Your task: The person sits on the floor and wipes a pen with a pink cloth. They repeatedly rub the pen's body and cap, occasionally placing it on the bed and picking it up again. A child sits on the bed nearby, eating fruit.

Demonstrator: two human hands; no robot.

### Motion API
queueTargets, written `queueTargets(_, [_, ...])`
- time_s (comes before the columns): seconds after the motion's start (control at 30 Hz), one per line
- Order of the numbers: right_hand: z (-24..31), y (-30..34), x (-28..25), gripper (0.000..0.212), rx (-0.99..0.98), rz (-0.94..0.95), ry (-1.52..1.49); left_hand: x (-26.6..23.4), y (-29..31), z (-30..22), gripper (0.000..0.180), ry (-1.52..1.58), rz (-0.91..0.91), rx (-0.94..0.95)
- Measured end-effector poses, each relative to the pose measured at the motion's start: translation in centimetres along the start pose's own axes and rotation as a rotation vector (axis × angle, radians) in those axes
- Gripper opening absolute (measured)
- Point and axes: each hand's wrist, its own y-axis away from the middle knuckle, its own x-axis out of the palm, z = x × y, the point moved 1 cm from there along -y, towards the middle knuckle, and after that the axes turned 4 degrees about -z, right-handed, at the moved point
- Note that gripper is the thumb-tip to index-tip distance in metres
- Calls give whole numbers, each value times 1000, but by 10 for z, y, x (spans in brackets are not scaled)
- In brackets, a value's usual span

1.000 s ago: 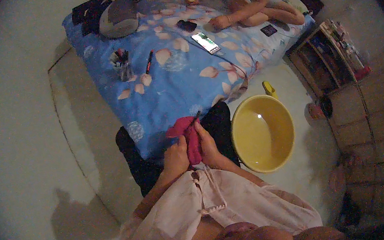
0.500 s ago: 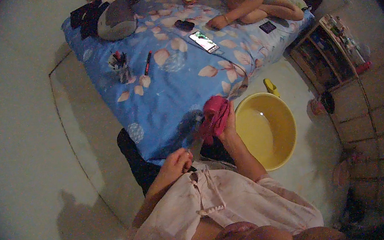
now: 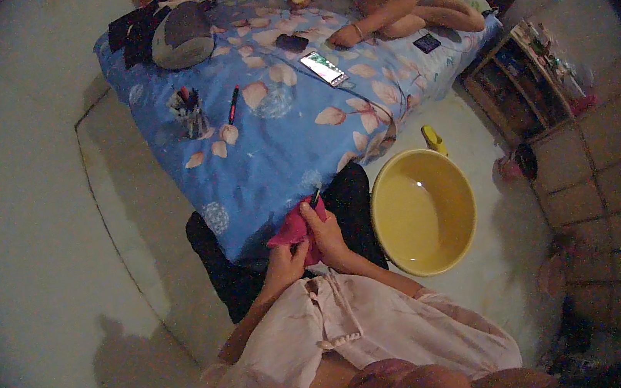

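Observation:
Close in front of my body, at the near corner of the bed, both hands are on a crumpled magenta cloth (image 3: 290, 230). My right hand (image 3: 327, 234) is closed on its right side, with the thumb along the top. A thin dark pen-like stick (image 3: 315, 197) pokes out beyond that thumb; its lower end is hidden in the cloth and hand. My left hand (image 3: 286, 265) grips the cloth's near left edge, fingers bent. Part of the cloth shows between the two hands.
The blue floral bed (image 3: 246, 171) bears a clear cup of pens (image 3: 191, 119), a red pen (image 3: 234, 104), a lit phone (image 3: 324, 68) and a grey cap (image 3: 184, 35). Another person's hand (image 3: 344, 37) rests farther back. A yellow basin (image 3: 425, 215) stands right, before a shelf (image 3: 518, 87).
My right hand has brought the cloth down and left, toward my body. My left hand, empty before, now holds it too. The dark stick has come into sight.

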Motion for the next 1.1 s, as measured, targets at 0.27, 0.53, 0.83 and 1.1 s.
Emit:
queueTargets(0.27, [-8, -7, -5, 39, 10, -59, -45, -6, 3, -21, 26, -220, -164, 388])
queueTargets(0.53, [17, -33, -32, 44, 34, -132, -280, -10, 22, -11, 32, -83, 236, -139])
queueTargets(0.83, [8, -8, -36, 42, 310, 310, -486, -7, 10, -30, 23, 222, 105, -238])
queueTargets(1.1, [-7, -9, -14, 40, 154, 36, -214, 2, 8, -7, 21, -441, -81, 217])
